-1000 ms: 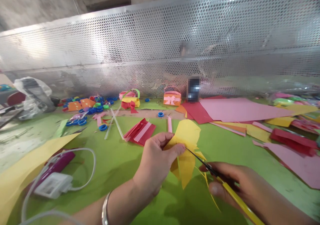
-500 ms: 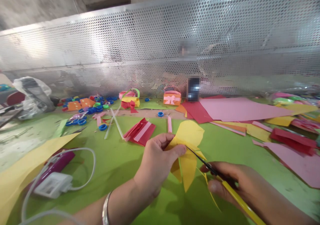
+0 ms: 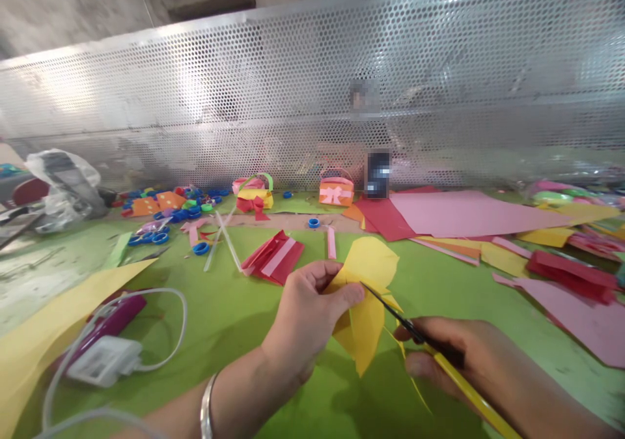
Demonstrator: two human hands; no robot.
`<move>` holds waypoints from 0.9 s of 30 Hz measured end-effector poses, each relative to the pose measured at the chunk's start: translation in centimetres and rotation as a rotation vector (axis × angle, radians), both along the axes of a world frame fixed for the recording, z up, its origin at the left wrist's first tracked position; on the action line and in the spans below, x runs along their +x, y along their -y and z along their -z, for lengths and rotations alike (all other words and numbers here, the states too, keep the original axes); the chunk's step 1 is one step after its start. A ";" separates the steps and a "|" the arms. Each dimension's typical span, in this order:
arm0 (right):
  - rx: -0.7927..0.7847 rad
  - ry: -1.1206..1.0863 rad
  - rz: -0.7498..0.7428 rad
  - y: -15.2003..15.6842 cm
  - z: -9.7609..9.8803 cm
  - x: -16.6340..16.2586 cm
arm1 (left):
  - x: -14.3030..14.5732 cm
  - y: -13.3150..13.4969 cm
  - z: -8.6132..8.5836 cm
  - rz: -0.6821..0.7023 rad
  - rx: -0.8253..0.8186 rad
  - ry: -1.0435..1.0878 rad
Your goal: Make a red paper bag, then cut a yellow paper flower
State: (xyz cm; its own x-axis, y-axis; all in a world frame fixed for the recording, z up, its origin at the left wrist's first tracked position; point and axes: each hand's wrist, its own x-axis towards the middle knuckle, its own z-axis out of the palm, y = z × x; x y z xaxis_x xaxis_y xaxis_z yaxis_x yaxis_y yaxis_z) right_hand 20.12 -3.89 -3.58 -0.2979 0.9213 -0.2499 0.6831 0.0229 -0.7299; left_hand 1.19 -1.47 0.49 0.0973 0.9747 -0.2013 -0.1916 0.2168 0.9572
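My left hand [image 3: 317, 309] pinches a yellow paper cutout [image 3: 372, 263] between thumb and fingers. Its rounded lobe points up and pointed pieces hang below. In my right hand [image 3: 444, 348] is a pair of scissors [image 3: 459, 377] with yellow handles and dark blades. The blade tips lie against the yellow paper beside my left thumb, and the blades look closed or nearly so. A thin yellow strip hangs down between the paper and my right hand. Just beyond my left hand lies a folded red paper piece [image 3: 280, 258] with a pink stripe.
A perforated metal panel [image 3: 273, 87] runs along the back. Small paper bags [image 3: 336, 191] and blue tape rings [image 3: 313, 223] lie before it. Pink sheets [image 3: 469, 212] spread at right. At left are a white charger [image 3: 105, 359] with cable and a yellow sheet [image 3: 58, 322].
The hanging yellow pieces have shifted slightly, and the gap between the two lower points has closed. Both hands and the scissors stay almost in place.
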 end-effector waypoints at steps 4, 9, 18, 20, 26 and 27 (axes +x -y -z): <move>0.033 0.008 -0.034 0.0 -0.1 -0.1 | 0.1 0.2 0.1 0.031 -0.032 0.008; 0.046 0.014 -0.019 0.1 0.2 0.1 | 0.2 0.2 0.4 0.051 -0.047 0.047; 0.059 -0.116 -0.019 0.2 0.1 0.1 | 0.2 0.4 0.4 0.122 -0.039 0.041; 0.060 -0.140 -0.012 0.2 0.0 0.0 | 0.2 0.4 0.4 0.132 -0.040 0.043; 0.081 -0.123 0.026 0.2 0.3 0.1 | 0.2 0.2 0.5 0.137 -0.041 0.031; 0.077 -0.098 0.023 0.1 0.3 0.1 | 0.2 0.3 0.5 0.137 -0.038 0.030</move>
